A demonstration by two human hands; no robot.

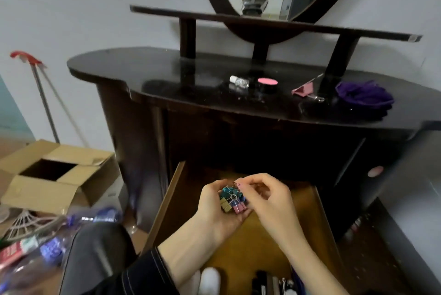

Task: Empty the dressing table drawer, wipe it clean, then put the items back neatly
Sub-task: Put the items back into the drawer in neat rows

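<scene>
- Coloured binder clips (232, 199), a small bunch in teal, yellow, pink and blue, lie in the cupped palm of my left hand (219, 208), fingers curled up around them.
- Right hand (269, 199) is just beside the left, touching the bunch. Thumb and forefinger are drawn narrow on something small and pink at the top of the heap; a wire handle or another clip, I cannot tell.
- Both hands hang over the open wooden drawer (167, 201), about midway along it. Its long axis runs straight from me toward the table.
- Behind my wrists, at the near end of the drawer, a white thing (210, 280) and some dark things (269, 282) are not yet lifted out.
- Table top (143, 72) lies ahead of and above the hands. Already on it, ahead and to the right: a small bottle (238, 81), a round pink case (267, 82), a big pink clip (304, 89), a purple cloth (365, 95).
- Judgement: emptying is partway. The bunch goes up and forward, slightly right, to join that row. The left hand carries the load; the right is nearer the row and could steady it.
</scene>
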